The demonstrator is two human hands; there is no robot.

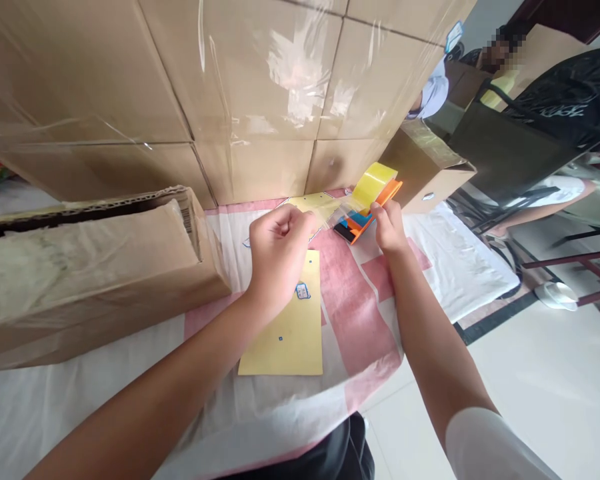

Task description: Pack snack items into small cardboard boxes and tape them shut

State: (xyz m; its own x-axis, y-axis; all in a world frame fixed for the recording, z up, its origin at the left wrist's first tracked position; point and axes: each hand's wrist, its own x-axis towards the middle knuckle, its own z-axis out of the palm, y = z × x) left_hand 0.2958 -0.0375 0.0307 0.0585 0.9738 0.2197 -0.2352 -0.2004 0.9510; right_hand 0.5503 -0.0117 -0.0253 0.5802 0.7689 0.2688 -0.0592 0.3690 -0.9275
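While a yellow envelope (285, 320) lies flat on the pink-and-white cloth (360, 320) nearest me, I watch both hands work just beyond it. The left hand (277, 250) is closed, fingertips pinching the free end of a clear tape strip (330, 210) and holding it taut. The right hand (389, 227) clasps the orange tape dispenser (367, 203) at its base, presumably so the yellow roll can turn as tape pays out. A second yellow sheet (313, 201) rests under the strip. To the left lies a long cardboard box (90, 267) on its side (its contents hidden from me). Behind, a wall of film-wrapped cartons (220, 87) stands sealed. At far right, another person's arm (545, 210) rests near a chair (505, 157).
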